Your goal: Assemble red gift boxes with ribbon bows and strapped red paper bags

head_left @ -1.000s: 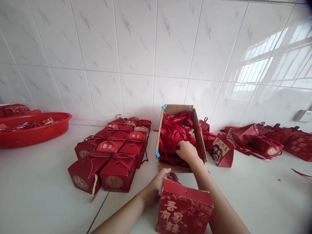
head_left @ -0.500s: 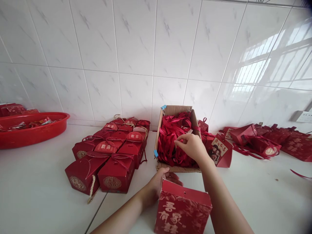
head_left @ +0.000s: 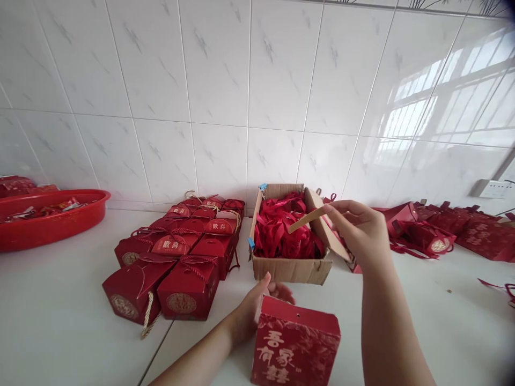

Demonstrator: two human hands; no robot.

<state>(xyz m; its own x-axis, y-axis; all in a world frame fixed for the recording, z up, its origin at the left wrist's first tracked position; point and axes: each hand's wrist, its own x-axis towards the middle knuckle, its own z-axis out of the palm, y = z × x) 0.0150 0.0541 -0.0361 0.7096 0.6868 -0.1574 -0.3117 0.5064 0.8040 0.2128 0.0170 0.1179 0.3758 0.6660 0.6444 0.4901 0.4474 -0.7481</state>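
Observation:
My left hand is closed on the top left edge of a red gift box with gold characters, which stands on the white counter just in front of me. My right hand is raised beside the right flap of an open cardboard box and pinches one end of a thin tan strip, which points left over the box. A heap of red ribbons fills the cardboard box.
Several closed red gift boxes with rope handles stand in a block left of the cardboard box. A red basin sits at the far left. Unfolded red boxes and ribbons lie at the right, near a wall socket. A tiled wall is behind.
My right hand came up out of the ribbons and moved right, now pinching a tan strip. My left hand stayed on the red box. The view shifted a little.

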